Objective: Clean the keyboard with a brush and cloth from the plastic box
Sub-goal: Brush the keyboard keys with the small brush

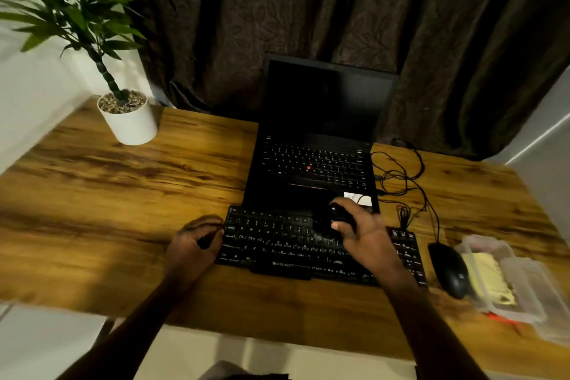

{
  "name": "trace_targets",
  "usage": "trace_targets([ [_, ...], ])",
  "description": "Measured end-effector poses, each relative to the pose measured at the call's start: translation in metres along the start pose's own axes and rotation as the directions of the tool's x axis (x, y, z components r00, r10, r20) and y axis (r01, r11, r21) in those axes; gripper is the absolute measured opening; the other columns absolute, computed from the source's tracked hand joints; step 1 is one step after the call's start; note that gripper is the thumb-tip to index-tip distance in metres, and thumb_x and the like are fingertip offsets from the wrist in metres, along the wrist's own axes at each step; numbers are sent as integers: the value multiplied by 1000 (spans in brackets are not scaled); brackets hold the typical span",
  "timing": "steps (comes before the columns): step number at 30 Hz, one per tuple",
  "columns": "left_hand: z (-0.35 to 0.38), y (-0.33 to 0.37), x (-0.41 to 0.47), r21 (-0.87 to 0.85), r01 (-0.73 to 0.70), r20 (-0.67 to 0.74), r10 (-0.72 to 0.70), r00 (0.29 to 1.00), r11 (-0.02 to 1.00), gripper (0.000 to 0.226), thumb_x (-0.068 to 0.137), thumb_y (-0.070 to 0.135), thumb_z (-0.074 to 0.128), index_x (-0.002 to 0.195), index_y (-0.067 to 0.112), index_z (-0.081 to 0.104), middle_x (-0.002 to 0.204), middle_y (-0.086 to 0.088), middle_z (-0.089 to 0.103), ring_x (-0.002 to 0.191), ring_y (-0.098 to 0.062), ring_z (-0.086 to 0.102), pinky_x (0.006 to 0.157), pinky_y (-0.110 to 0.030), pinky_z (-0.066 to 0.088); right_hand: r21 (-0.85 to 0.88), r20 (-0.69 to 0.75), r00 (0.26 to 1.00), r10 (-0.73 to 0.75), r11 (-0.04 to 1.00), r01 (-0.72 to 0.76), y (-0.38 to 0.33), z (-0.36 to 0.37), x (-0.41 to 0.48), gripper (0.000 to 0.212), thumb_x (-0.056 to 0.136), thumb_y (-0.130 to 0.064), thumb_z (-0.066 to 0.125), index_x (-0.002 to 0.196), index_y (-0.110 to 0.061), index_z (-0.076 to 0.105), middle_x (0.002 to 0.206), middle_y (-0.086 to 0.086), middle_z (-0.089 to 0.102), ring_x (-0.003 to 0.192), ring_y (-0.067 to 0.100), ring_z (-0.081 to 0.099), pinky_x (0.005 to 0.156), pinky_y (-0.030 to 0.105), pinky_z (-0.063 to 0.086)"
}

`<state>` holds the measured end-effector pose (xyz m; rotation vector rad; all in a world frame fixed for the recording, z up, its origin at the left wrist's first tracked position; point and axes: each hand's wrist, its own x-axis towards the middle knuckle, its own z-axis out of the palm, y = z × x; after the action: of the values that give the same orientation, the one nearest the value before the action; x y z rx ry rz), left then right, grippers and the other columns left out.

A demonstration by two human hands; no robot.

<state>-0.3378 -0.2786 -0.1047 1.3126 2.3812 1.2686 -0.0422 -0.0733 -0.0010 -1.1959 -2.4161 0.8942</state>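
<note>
At the near edge of the worktop point(123, 194), the keyboard point(277, 244) lies flat directly in front of an open laptop point(317, 163). The right hand point(367, 237) hovers over the upper right key rows. Its fingers close around a small dark object, blurred, judged to be the brush point(334, 217). The left hand point(194, 241) sits at the left end of the keyboard with fingers curled. Whether they grip the edge or only rest against it cannot be told.

The plastic box point(472, 244) stands open at the right of the worktop, just beyond the mouse point(450, 268). The yellow cloth point(487, 274) remains inside it.

Handling notes, by judgement:
- Keyboard: rigid, light, liable to slide under brush strokes. Steady it at an end edge, clear of the keys.
- Brush: light and stiff. Hold it by the body, with the bristles down into the gaps between keys.
- Cloth: soft and limp. Pinch a fold to lift it out of the box.
- Cables point(401, 176): loose beside the laptop. Keep sweeps clear of them.
</note>
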Motion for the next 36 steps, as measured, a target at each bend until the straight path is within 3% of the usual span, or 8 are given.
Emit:
trace_targets([
  [3,0,-3,0,46,17,30,-18,999,999,43,88,55,49,108,27,74,111,9,71,100,-13,67,83,-40,57,24,8,1000,-2,1000,2,5,-5,-1,43,95,-28,61,130,-51,49,112,9,59,82,19,66,53,25,59],
  [8,0,3,-1,68,84,46,-87,995,994,43,86,55,49,111,30,73,108,10,72,94,-13,68,80,-33,56,-22,-64,998,-28,999,26,16,-29,-22,38,96,-19,62,131,-32,55,100,3,68,74,8,66,51,17,52],
  [13,-2,6,-2,59,106,68,-110,992,993,42,86,54,48,114,33,71,116,13,70,102,-14,66,86,-34,55,-26,-48,999,-1,1000,-1,22,-8,-23,39,96,-31,61,132,-44,51,106,6,65,80,24,62,55,22,47],
  [18,-5,13,-4,71,71,41,-74,996,995,38,88,47,50,112,29,73,116,9,70,102,-17,66,85,-34,54,15,-71,997,-26,1000,27,1,-6,-26,40,96,-12,62,132,-27,57,101,7,66,67,-5,61,49,10,45],
  [22,-6,11,-3,90,65,72,-72,995,994,44,88,54,42,112,30,71,116,8,70,103,-18,65,85,-36,53,-29,-151,987,-58,998,54,16,-29,-42,38,95,-11,64,131,-22,58,111,2,70,93,-1,68,72,11,54],
  [26,-6,15,-4,95,94,79,-102,992,991,44,89,52,44,113,29,72,110,3,72,95,-21,67,78,-30,49,-72,-232,969,-88,995,73,14,-27,-51,37,90,-5,67,127,-10,61,105,0,69,92,8,67,77,-2,43],
  [33,-5,9,-3,52,59,88,-63,994,997,39,91,51,45,113,30,70,107,8,71,87,-11,63,73,-29,51,9,-178,980,-88,996,91,-11,-6,-49,52,93,-2,63,120,-44,50,103,2,68,87,7,66,66,3,50],
  [36,-4,5,-4,62,55,95,-60,994,997,46,90,57,38,116,32,68,107,10,71,89,-11,65,76,-31,53,-43,-169,983,-74,997,68,4,-21,-53,48,92,0,65,124,-35,54,106,1,68,90,16,68,68,0,47],
])
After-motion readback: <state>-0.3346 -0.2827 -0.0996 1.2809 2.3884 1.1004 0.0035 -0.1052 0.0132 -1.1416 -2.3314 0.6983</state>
